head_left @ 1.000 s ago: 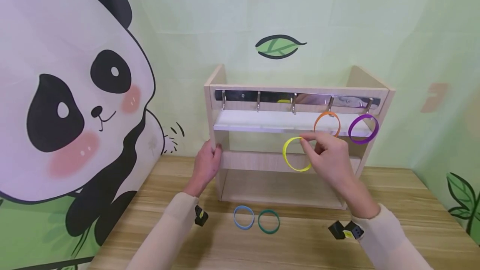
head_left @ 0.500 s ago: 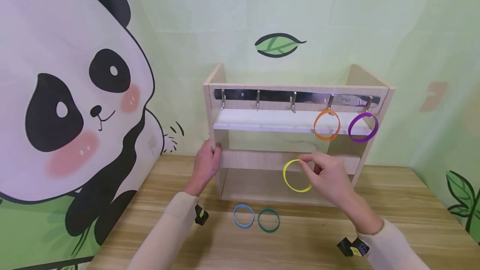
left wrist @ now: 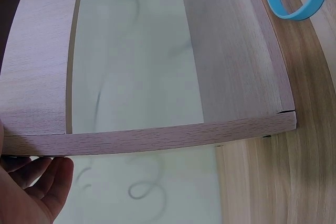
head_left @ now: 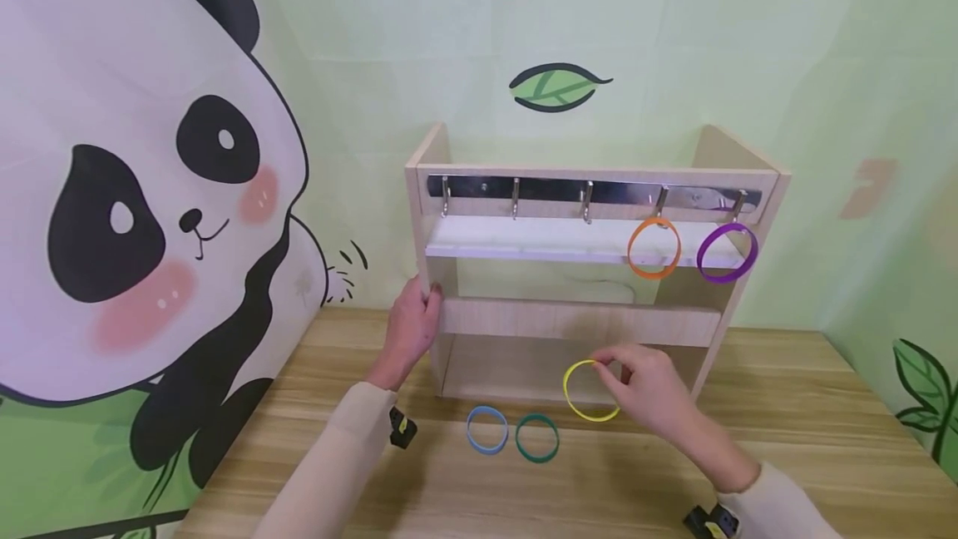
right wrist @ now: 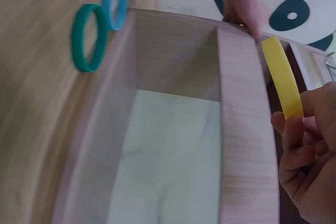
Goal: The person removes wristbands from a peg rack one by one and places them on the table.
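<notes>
- Where a pale green wall sheet [head_left: 449,40] printed with a cartoon panda [head_left: 150,123] rises behind, a streaky wood-grain table [head_left: 793,406] spreads below.
- On it stands a boxy, open-fronted shelf unit of pale wood-grain board [head_left: 524,319], with a smooth white shelf [head_left: 516,236].
- A flat, shiny metal strip [head_left: 550,190] with five hooks [head_left: 587,200] crosses its top.
- The left hand [head_left: 410,323] grips the unit's left side; the right hand [head_left: 654,381] pinches a thin yellow ring band [right wrist: 282,74] before the unit's lower part.
- A flat orange ring [head_left: 654,276] and a purple ring [head_left: 722,279] hang from the two rightmost hooks.
- A light-blue ring [left wrist: 296,14] and a dark-green ring [right wrist: 77,38] lie side by side between the hands, in front of the unit.
</notes>
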`<control>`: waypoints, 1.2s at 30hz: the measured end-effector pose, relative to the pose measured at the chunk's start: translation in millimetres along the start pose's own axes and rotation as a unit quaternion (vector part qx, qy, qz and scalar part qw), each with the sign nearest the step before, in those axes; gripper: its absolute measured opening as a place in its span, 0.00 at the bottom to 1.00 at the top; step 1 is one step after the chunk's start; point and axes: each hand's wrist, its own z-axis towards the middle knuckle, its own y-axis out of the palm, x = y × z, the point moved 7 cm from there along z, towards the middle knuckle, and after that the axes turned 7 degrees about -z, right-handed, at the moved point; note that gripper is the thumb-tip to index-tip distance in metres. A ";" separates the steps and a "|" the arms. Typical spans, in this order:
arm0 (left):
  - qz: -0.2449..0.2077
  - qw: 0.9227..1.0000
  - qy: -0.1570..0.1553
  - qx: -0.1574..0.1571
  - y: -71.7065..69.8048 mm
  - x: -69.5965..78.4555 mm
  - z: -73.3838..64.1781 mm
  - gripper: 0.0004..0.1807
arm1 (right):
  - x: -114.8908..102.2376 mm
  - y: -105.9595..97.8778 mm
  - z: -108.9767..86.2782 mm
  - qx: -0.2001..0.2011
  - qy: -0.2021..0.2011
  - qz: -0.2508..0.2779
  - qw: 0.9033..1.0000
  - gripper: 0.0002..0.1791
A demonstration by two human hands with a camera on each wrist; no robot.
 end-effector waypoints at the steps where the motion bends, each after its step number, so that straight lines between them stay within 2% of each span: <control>1: 0.000 1.000 0.000 -0.001 0.2 -0.1 0.0 0.20 | 0.2 2.1 -2.5 -0.004 0.001 -0.002 1.000 0.07; 10: -0.005 1.000 0.000 -0.002 0.2 0.1 0.2 0.19 | 5.4 22.8 -25.3 -0.052 0.022 -0.020 0.998 0.06; 15: -0.013 1.000 -0.007 -0.002 0.3 0.3 -0.5 0.19 | 13.5 34.7 -39.1 -0.092 0.045 0.000 0.995 0.07; 20: -0.011 1.000 -0.010 -0.002 0.4 -0.6 -0.6 0.19 | 20.4 46.5 -52.8 -0.146 0.065 0.023 0.987 0.05; 28: -0.012 1.000 -0.012 0.000 0.8 -1.8 -0.9 0.19 | 25.9 59.4 -71.2 -0.176 0.054 0.023 0.983 0.04; 36: -0.018 1.000 -0.012 -0.003 0.9 -2.1 -0.6 0.19 | 33.9 76.5 -88.8 -0.256 0.077 0.049 0.963 0.02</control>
